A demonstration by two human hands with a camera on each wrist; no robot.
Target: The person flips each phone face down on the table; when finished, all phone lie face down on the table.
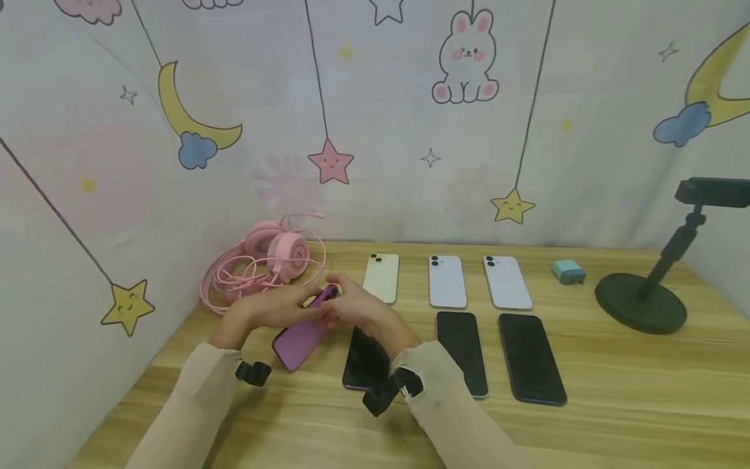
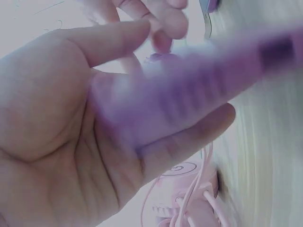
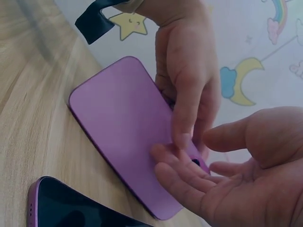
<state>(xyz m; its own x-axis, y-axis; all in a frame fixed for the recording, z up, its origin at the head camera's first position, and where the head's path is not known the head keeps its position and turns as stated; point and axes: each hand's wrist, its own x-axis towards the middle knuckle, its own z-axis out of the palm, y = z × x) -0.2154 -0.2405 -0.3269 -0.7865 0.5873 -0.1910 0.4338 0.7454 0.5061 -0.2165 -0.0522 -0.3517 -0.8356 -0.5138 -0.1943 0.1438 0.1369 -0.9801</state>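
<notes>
A purple phone (image 1: 300,342) slants on the left of the table, its back facing up and its camera end raised toward the hands. My left hand (image 1: 272,307) holds it at the camera end, thumb and fingers along its edge; in the left wrist view the phone (image 2: 175,94) is blurred within the hand. My right hand (image 1: 357,306) meets it there too, its nearly straight fingers (image 3: 184,182) touching the back of the phone beside the camera. Just right of it lies a dark-screened phone (image 1: 363,365), partly hidden by my right forearm.
Pink headphones (image 1: 287,257) with a coiled cable sit behind the hands. Further right lie a pale yellow phone (image 1: 381,280), two white phones (image 1: 448,283) and two dark-screened phones (image 1: 532,358). A teal charger (image 1: 568,271) and a black stand (image 1: 641,303) are at the right.
</notes>
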